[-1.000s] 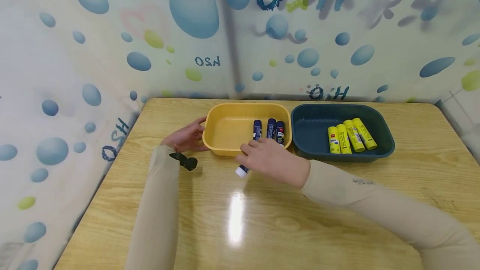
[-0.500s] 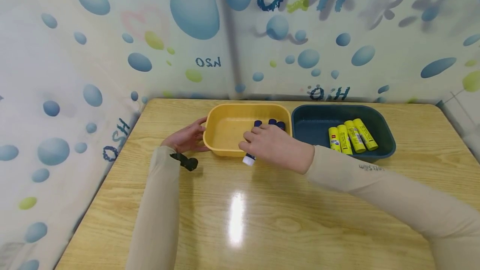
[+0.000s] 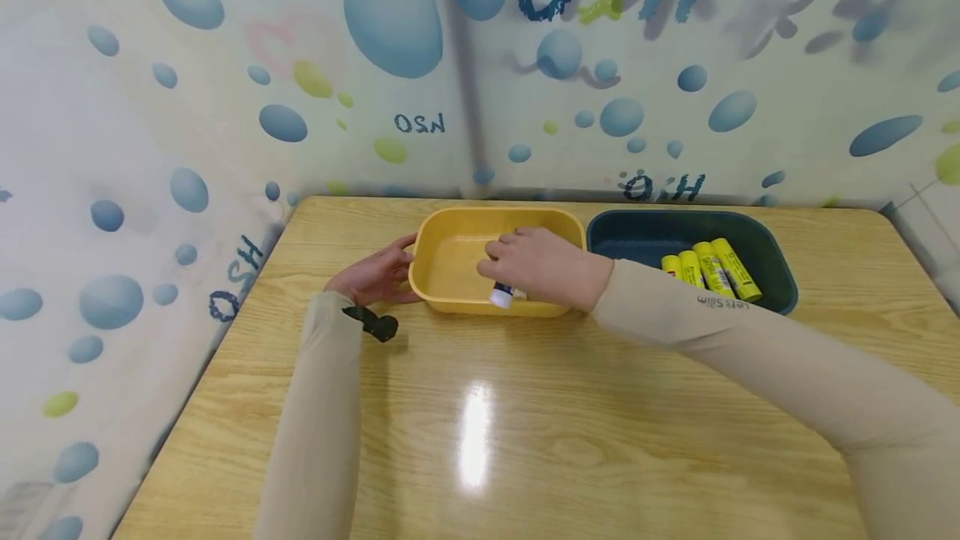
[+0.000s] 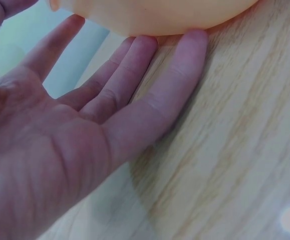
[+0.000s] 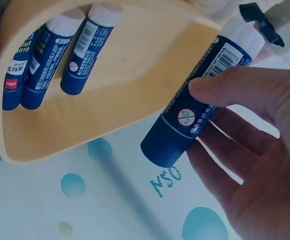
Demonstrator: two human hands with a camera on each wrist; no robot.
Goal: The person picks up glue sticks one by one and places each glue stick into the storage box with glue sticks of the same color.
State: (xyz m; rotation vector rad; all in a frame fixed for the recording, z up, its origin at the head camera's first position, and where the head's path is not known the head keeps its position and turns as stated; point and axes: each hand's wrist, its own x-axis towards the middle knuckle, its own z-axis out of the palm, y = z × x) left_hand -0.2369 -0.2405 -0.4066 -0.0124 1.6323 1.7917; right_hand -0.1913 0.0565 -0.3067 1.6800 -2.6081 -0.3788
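Note:
My right hand [image 3: 547, 265] pinches a dark blue glue stick [image 5: 200, 95] with a white end, thumb on one side and fingers on the other. It is tilted above the yellow bin [image 3: 461, 306], near the bin's front. Inside, three more blue glue sticks [image 5: 87, 55] lie at the bin's right end, as the right wrist view shows; in the head view the right hand covers them. My left hand [image 3: 375, 276] rests at the bin's left side. Its extended fingertips [image 4: 192, 47] touch the bin's outer wall in the left wrist view.
A dark blue bin [image 3: 630, 244] stands directly right of the yellow one, holding several yellow glue sticks [image 3: 716, 269], partly behind the right sleeve. Both are near the back of the wooden table [image 3: 600, 440]. A patterned sheet [image 3: 487, 65] hangs behind. A black strap [image 3: 371, 323] is at the left wrist.
My right hand has carried the glue stick away from me, from the yellow bin's front edge to over the bin. The left hand stays at the bin's side.

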